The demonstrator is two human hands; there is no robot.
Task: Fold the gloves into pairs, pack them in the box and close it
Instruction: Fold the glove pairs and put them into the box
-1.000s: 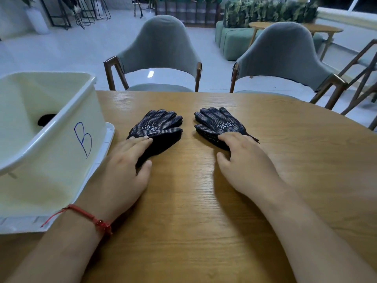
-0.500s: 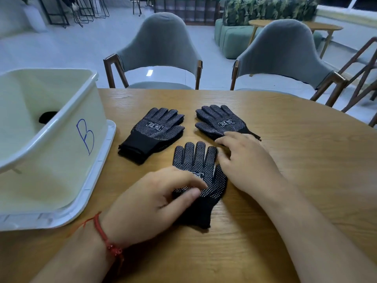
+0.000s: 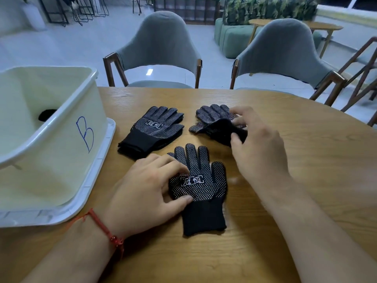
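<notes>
Left hand (image 3: pixel 151 186) is lying low on the table (image 3: pixel 295 170), forearm coming in from the lower left, a red cord bracelet (image 3: pixel 106 229) on the wrist. Its fingers are bending over the left edge of the near glove (image 3: pixel 201 184), thumb tip pressing the dotted palm just above the cuff, so it is pinching that edge. This glove is lying flat, dotted side up, fingers pointing away from the person.

Right hand (image 3: pixel 259 144) is reaching forward from the lower right, wrist raised off the wood. Thumb and curled fingers are gripping the black cuff of the far-right glove (image 3: pixel 214 119), holding it lifted and turned over onto the glove's own palm; the glove's fingers are resting on the table.

A glove stack (image 3: pixel 155 129) is sitting just left of that one, near but apart, cuffs toward the box (image 3: pixel 51 139). The box, marked with a blue B, is standing open at the left on its white lid (image 3: pixel 102 160); a dark item is showing inside, too hidden to identify.
</notes>
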